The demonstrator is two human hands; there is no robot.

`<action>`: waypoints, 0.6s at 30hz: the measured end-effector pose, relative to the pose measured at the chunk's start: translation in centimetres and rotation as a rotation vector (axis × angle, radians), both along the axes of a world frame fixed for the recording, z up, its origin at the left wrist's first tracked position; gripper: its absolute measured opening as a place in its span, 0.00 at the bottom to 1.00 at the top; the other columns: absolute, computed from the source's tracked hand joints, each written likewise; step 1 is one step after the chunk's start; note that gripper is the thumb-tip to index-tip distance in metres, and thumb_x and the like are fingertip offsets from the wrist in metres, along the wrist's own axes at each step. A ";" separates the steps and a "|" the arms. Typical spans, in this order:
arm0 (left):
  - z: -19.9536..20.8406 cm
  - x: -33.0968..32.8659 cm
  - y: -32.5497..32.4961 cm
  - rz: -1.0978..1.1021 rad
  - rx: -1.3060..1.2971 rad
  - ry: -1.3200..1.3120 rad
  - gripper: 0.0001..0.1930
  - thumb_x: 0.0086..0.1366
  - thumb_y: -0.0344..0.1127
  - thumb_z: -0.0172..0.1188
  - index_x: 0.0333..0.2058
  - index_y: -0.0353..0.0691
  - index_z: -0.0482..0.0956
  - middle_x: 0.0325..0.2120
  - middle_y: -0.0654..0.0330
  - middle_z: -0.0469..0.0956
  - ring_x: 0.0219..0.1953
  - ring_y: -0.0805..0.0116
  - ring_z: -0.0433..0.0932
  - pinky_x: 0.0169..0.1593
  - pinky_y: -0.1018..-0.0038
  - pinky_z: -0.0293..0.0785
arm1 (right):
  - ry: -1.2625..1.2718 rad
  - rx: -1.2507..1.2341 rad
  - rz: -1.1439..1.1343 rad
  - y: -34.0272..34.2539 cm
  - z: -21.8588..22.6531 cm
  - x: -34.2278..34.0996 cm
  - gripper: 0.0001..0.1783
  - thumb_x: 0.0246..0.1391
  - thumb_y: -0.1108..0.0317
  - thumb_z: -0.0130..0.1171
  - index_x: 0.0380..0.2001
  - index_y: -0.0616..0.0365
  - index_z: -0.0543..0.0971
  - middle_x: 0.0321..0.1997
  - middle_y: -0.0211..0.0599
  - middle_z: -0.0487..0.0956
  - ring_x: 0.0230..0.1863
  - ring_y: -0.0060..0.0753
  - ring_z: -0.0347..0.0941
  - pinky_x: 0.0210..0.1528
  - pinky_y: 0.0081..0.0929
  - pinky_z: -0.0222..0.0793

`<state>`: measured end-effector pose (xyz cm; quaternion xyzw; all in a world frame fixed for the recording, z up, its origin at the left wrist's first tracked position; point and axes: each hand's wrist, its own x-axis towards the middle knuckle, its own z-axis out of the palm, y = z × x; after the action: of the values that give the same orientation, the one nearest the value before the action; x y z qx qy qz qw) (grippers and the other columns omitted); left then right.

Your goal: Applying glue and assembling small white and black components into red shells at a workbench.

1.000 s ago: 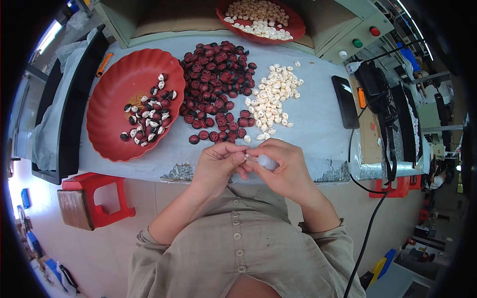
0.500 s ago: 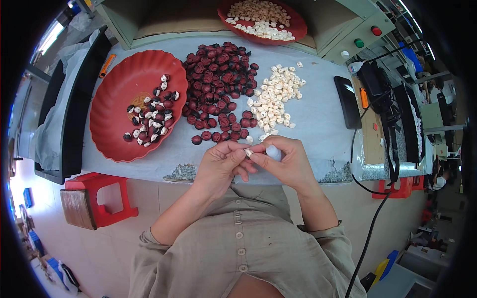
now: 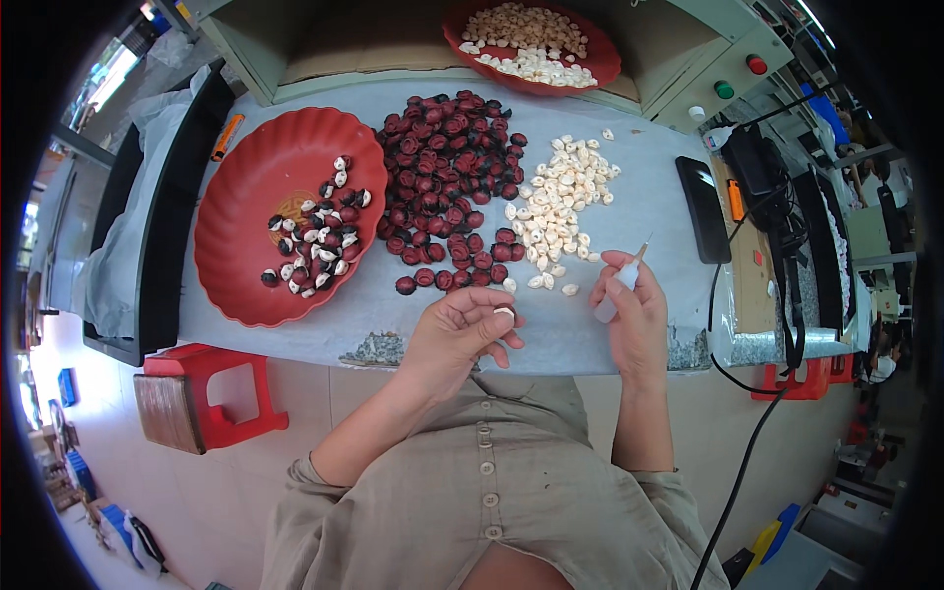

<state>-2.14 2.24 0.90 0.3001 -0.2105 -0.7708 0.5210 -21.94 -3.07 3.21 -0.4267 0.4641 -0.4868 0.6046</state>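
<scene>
While the left hand hovers over the near edge of the table, its thumb and forefinger pinch a small white-faced piece; the remaining fingers curl loosely below, and how much of the piece they hide I cannot tell. To its right and well apart, the right hand has its thumb and fingers closed around a small whitish bottle, whose thin needle tip slants up toward the far right, touching nothing.

Just beyond the left hand lies a broad heap of dark red, black-edged pieces, with a few spilling toward the near side. Right of that heap, cream-white pieces spread in a looser pile, a few lying near the right hand. On the left stands a red scalloped plate, with mixed red, black and white pieces gathered in its right half. A dark phone rests on the table, right of the cream pile.
</scene>
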 end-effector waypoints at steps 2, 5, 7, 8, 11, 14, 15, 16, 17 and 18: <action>-0.1 -0.2 0.0 0.011 -0.005 -0.053 0.11 0.55 0.28 0.52 0.38 0.33 0.68 0.31 0.52 0.73 0.29 0.69 0.75 0.25 0.80 0.72 | -0.086 -0.089 -0.004 0.1 -0.7 0.0 0.18 0.43 0.76 0.53 0.40 0.64 0.66 0.30 0.30 0.69 0.30 0.17 0.63 0.33 0.13 0.59; -0.4 -0.4 0.1 0.060 -0.039 -0.078 0.11 0.54 0.26 0.53 0.37 0.33 0.69 0.29 0.52 0.73 0.27 0.69 0.74 0.26 0.79 0.71 | -0.067 -0.133 -0.019 0.3 -1.7 -0.2 0.19 0.44 0.76 0.52 0.42 0.64 0.64 0.31 0.30 0.68 0.32 0.18 0.64 0.35 0.14 0.60; -0.4 -0.4 0.1 0.053 -0.087 -0.099 0.10 0.53 0.26 0.54 0.35 0.32 0.69 0.28 0.53 0.73 0.26 0.70 0.73 0.28 0.79 0.71 | -0.054 -0.124 -0.024 0.4 -1.7 -0.2 0.19 0.44 0.76 0.52 0.42 0.64 0.64 0.31 0.30 0.68 0.32 0.18 0.64 0.35 0.15 0.60; -0.4 -0.4 0.2 0.053 -0.085 -0.103 0.10 0.53 0.26 0.54 0.35 0.32 0.69 0.28 0.53 0.73 0.26 0.70 0.73 0.28 0.79 0.71 | -0.037 -0.119 -0.025 0.4 -1.7 -0.1 0.19 0.44 0.76 0.52 0.42 0.64 0.64 0.31 0.30 0.69 0.32 0.18 0.64 0.36 0.15 0.60; -0.3 -0.3 0.3 0.052 -0.093 -0.122 0.09 0.53 0.27 0.54 0.34 0.32 0.69 0.27 0.53 0.73 0.25 0.70 0.73 0.28 0.79 0.71 | -0.054 -0.109 -0.012 0.4 -1.6 0.0 0.18 0.44 0.76 0.53 0.41 0.64 0.64 0.31 0.31 0.69 0.32 0.19 0.64 0.37 0.15 0.61; 0.1 0.2 0.5 0.046 -0.094 -0.155 0.10 0.54 0.26 0.53 0.36 0.32 0.67 0.28 0.52 0.73 0.25 0.69 0.73 0.28 0.78 0.71 | -0.077 -0.146 -0.030 0.4 -2.0 0.1 0.18 0.43 0.75 0.54 0.40 0.63 0.64 0.32 0.32 0.70 0.32 0.19 0.65 0.37 0.16 0.62; 0.9 0.5 0.6 0.073 -0.089 -0.215 0.11 0.54 0.25 0.51 0.37 0.32 0.66 0.29 0.51 0.73 0.25 0.69 0.73 0.28 0.78 0.72 | -0.087 -0.149 -0.020 0.4 -2.0 0.1 0.18 0.43 0.75 0.54 0.40 0.63 0.64 0.32 0.32 0.70 0.32 0.19 0.65 0.37 0.16 0.62; 2.0 0.8 0.8 0.102 -0.084 -0.276 0.11 0.55 0.24 0.50 0.38 0.32 0.65 0.30 0.51 0.72 0.26 0.69 0.73 0.29 0.77 0.72 | -0.107 -0.142 -0.020 0.5 -2.1 0.1 0.18 0.43 0.75 0.55 0.39 0.63 0.64 0.33 0.33 0.70 0.32 0.19 0.65 0.37 0.16 0.62; 3.4 1.8 0.8 0.240 -0.205 -0.432 0.12 0.55 0.23 0.48 0.40 0.33 0.63 0.32 0.50 0.72 0.28 0.68 0.74 0.30 0.76 0.72 | -0.119 -0.133 -0.042 0.5 -2.3 -0.3 0.18 0.43 0.74 0.55 0.39 0.62 0.64 0.33 0.34 0.70 0.31 0.20 0.66 0.36 0.17 0.63; 3.7 3.4 0.9 0.467 -0.377 -0.576 0.12 0.56 0.22 0.48 0.40 0.32 0.63 0.33 0.53 0.71 0.29 0.71 0.73 0.31 0.79 0.72 | -0.098 -0.147 -0.055 0.7 -2.4 -0.5 0.18 0.43 0.73 0.56 0.39 0.62 0.65 0.32 0.34 0.71 0.31 0.20 0.66 0.35 0.17 0.63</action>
<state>1.27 3.11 4.63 0.4426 -0.4116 -0.4642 0.6475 -22.44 -2.39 0.86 -0.4327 0.4084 -0.5563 0.5801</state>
